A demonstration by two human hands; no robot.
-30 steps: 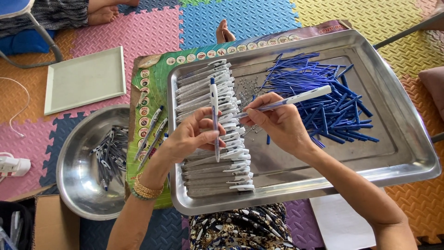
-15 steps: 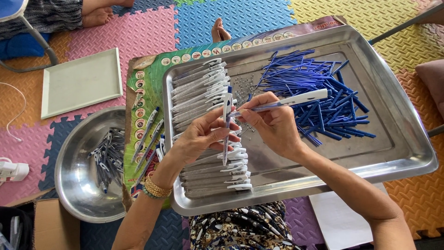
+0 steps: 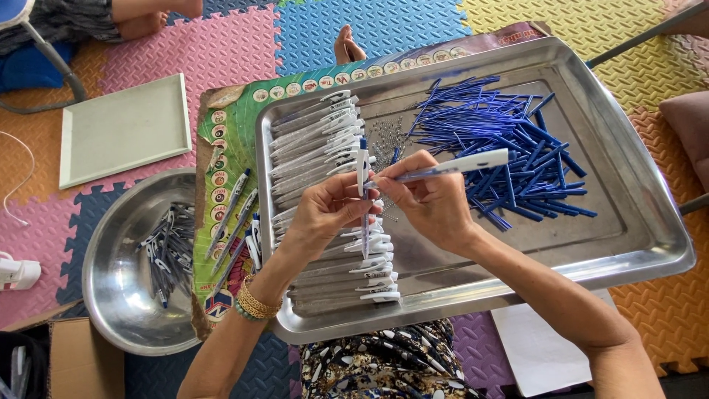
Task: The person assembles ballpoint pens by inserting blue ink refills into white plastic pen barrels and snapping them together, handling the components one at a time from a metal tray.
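My left hand (image 3: 325,214) holds a white pen barrel (image 3: 362,174) upright over a large steel tray (image 3: 635,222). My right hand (image 3: 428,203) pinches a blue refill with a white end (image 3: 458,165), its tip meeting the barrel near my left fingertips. A row of white pen barrels (image 3: 325,199) lies stacked along the tray's left side. A pile of blue refills (image 3: 509,148) fills the tray's middle and right. Small metal springs (image 3: 388,137) are scattered between them.
A round steel bowl (image 3: 111,281) with assembled pens (image 3: 166,247) sits at the left. A few pens (image 3: 236,199) lie on the green printed sheet (image 3: 229,125). A white board (image 3: 122,129), a cardboard box (image 3: 74,362) and another person's foot (image 3: 347,44) are nearby on foam mats.
Both hands shifted slightly right and up over the tray. The white barrel now stands more upright and the refill's tip has come closer to it.
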